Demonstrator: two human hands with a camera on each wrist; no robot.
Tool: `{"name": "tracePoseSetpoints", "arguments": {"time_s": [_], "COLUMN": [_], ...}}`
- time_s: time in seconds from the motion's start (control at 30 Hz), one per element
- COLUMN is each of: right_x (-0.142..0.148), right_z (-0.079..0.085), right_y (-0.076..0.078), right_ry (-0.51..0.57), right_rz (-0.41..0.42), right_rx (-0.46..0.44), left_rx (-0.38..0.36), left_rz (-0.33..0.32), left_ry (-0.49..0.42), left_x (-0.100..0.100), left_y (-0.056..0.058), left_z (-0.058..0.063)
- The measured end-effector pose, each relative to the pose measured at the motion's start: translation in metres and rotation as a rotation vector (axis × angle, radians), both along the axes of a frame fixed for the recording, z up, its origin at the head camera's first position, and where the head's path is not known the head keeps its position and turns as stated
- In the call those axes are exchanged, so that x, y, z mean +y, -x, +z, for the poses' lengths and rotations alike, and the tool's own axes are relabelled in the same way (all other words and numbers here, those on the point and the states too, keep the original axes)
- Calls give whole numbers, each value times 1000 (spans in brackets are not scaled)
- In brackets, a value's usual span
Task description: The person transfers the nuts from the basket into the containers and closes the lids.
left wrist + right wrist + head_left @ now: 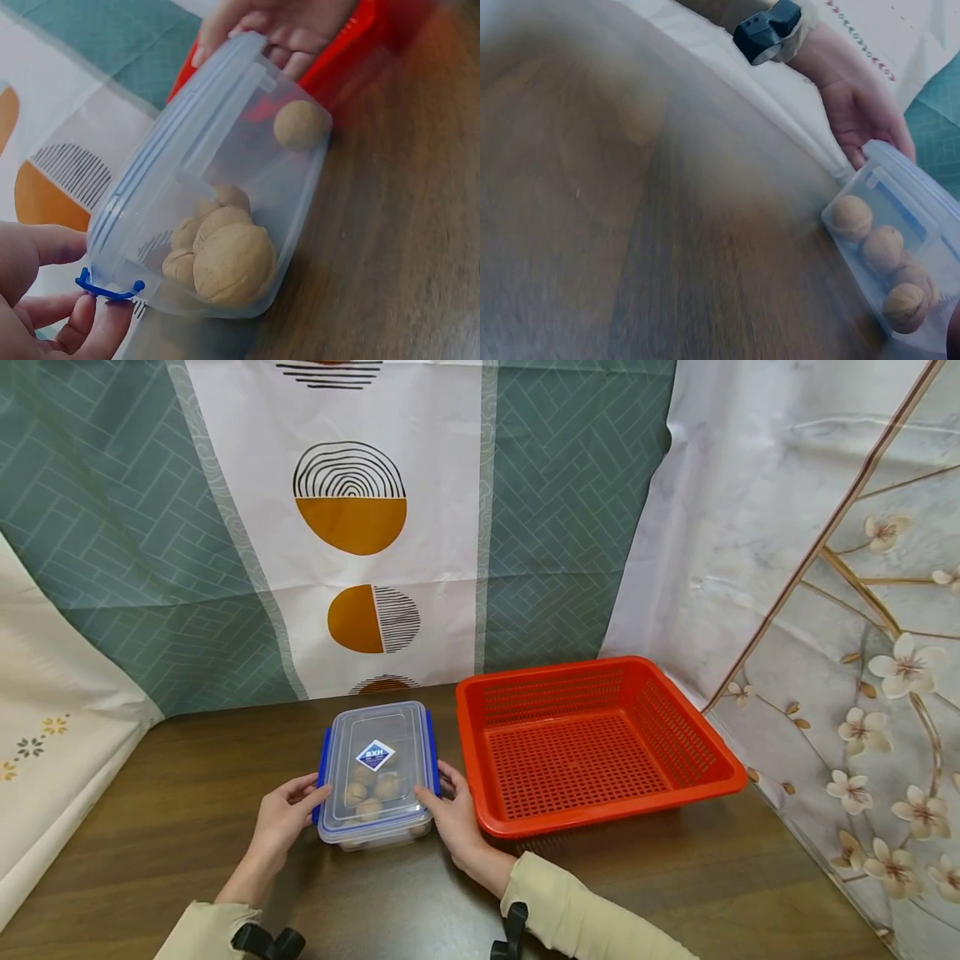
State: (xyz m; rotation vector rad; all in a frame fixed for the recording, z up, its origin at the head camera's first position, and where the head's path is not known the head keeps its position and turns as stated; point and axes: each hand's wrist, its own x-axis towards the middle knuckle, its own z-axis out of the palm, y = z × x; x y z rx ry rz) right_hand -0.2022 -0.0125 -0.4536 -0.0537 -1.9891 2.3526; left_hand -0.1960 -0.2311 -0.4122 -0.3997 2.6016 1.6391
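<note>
A clear plastic food container [405, 731] with blue side clips sits on the table, its lid on and a blue-and-white label on top. Several walnuts [235, 264] show through its wall, most bunched together, with one [300, 125] apart at the other end. My left hand [281, 818] grips the left side, thumb over the lid edge and fingers around the blue clip [109, 291]. On the opposite side my right hand [459, 822] holds the container, thumb on the lid's edge. Only a sliver of the right hand shows in the right wrist view.
Just right of the container is a red perforated plastic basket [577, 817], with nothing in it. The brown wooden table [187, 777] meets a patterned cloth [555, 527] at the back and a floral cloth [847, 760] on the right.
</note>
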Motion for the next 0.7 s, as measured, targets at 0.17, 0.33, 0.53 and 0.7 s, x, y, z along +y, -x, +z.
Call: {"name": "tracePoseSetpoints", "arguments": {"time_s": [0.17,0.33,0.53,0.7], "right_x": [1,1,-1,-2], "right_z": [-1,-2,1,-1], "right_y": [1,2,2,4], "right_ry": [-52,-82,-81,-84], "right_rz": [8,2,-18,-38], "right_rx": [39,95,120,115], "left_rx": [9,33,59,83], "left_rz": [-23,-23,5,12], "left_ry": [113,159,188,203], "left_x": [5,8,9,10], "left_y": [-4,-4,-3,-2], "left_z": [1,0,0,0]}}
